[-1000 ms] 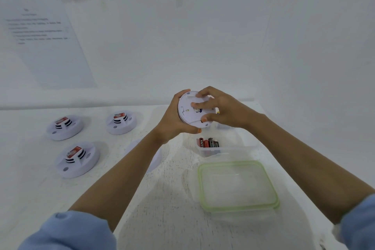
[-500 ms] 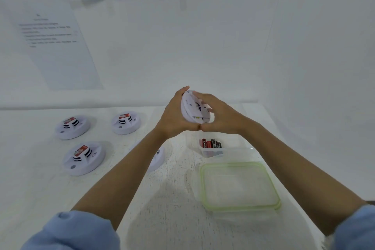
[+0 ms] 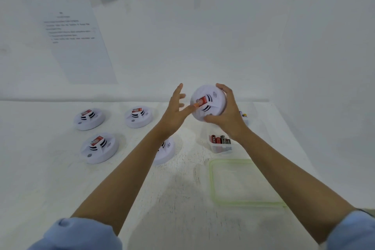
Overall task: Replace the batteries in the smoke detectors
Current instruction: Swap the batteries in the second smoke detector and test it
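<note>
My right hand (image 3: 227, 115) grips a round white smoke detector (image 3: 209, 101) by its rim, held in the air with its red-labelled front turned toward me. My left hand (image 3: 175, 113) is beside it with fingers spread, one fingertip touching the detector's red label. Three more white detectors lie face up on the table: one at the far left (image 3: 89, 118), one behind the middle (image 3: 139, 116) and one nearer me (image 3: 99, 147). Another detector (image 3: 165, 151) is partly hidden under my left forearm. A small clear tub (image 3: 220, 144) holds several batteries.
A clear lid with a green rim (image 3: 243, 183) lies on the white table (image 3: 60, 189) at the right, near me. Another small container (image 3: 243, 116) shows behind my right hand. Printed sheets (image 3: 77, 46) hang on the wall behind.
The detector was turned over from its back to its front. My left hand let go of it and opened, while my right hand took over the hold.
</note>
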`<act>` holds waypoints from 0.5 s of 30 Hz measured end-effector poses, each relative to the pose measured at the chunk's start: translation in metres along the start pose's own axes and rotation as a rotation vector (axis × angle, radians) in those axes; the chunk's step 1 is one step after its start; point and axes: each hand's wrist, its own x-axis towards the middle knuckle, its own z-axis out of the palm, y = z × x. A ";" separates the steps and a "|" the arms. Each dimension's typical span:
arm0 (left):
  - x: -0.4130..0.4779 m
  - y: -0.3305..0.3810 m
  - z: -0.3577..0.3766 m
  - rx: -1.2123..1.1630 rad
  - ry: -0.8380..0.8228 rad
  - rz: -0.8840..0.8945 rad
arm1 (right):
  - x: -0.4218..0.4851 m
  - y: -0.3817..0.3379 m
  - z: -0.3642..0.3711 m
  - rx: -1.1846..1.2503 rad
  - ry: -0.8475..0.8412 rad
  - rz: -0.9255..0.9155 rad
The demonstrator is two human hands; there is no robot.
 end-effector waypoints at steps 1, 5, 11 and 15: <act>-0.002 -0.004 -0.003 -0.044 -0.013 -0.050 | 0.001 0.001 0.004 0.135 0.023 0.047; -0.002 -0.015 -0.016 -0.275 -0.154 -0.161 | 0.011 0.003 0.026 0.393 0.027 0.212; 0.020 -0.040 -0.047 -0.304 -0.126 -0.142 | 0.035 0.012 0.047 0.068 -0.019 0.422; 0.039 -0.063 -0.064 -0.234 -0.199 -0.151 | 0.045 0.025 0.065 0.036 0.065 0.481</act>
